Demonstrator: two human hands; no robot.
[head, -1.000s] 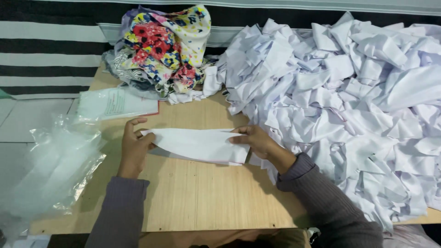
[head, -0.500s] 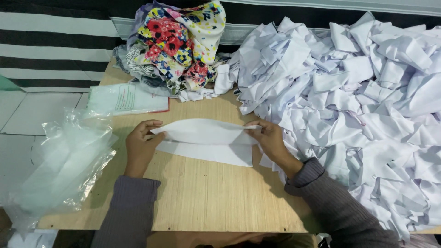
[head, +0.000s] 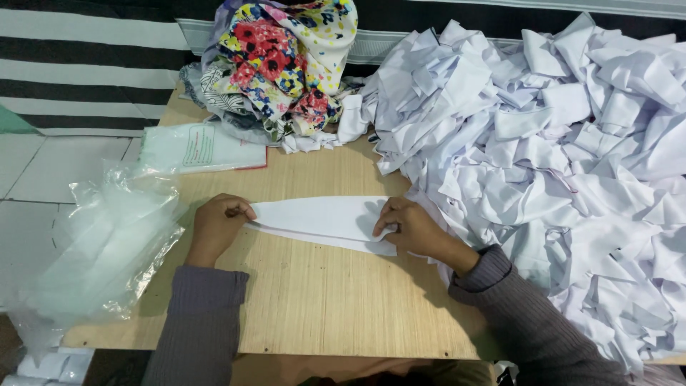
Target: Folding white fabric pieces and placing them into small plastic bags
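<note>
Head view. A wooden board [head: 314, 314] serves as the work surface. At its centre lies a long white fabric piece [head: 321, 218], flat and stretched left to right.

The left hand [head: 218, 225] pinches the left tip of the piece, fingers curled closed on the cloth. The right hand [head: 411, 229] presses and grips the right end, fingers bent down onto the fold. Both hands are grasping the piece; neither is released.

From the piece, a large heap of white fabric pieces [head: 557, 143] lies at three o'clock, touching its right end. A bundle of floral cloth [head: 279, 64] sits at twelve o'clock, well apart. A flat packet with a printed label [head: 204, 146] lies at ten o'clock, near the left hand. A crumpled clear plastic bag [head: 93, 243] hangs off the board edge at nine o'clock.

Judgement: the work in hand appears to be flattening or folding the piece. Good practice calls for even tension between both hands, edges aligned before pressing, and the right end kept free of the heap so no neighbouring piece is caught in the fold.
</note>
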